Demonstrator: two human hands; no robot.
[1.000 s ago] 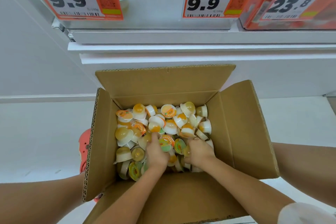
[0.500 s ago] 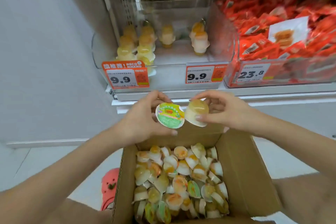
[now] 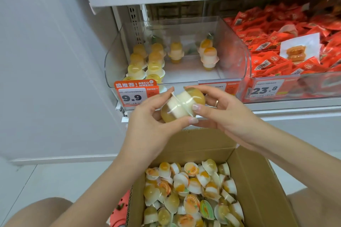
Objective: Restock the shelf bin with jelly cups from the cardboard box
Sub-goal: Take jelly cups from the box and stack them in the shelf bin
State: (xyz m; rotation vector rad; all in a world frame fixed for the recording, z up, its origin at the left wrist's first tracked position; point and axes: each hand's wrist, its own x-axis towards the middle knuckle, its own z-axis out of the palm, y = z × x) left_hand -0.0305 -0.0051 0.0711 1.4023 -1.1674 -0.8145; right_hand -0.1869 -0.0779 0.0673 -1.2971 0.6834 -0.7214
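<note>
While both hands (image 3: 184, 114) press two jelly cups (image 3: 182, 106) together, seemingly lid-to-lid.

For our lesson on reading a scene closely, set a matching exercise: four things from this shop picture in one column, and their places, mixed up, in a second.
Things
1. two jelly cups
2. clear bin
3. red packets
4. cardboard box

Places
A. on the floor, full of loose cups
B. pressed lid to lid between the left hand and right hand
C. on the shelf, holding a few cup stacks
D. in the bin priced 23.8

Pairs: 1-B, 2-C, 3-D, 4-A
</note>
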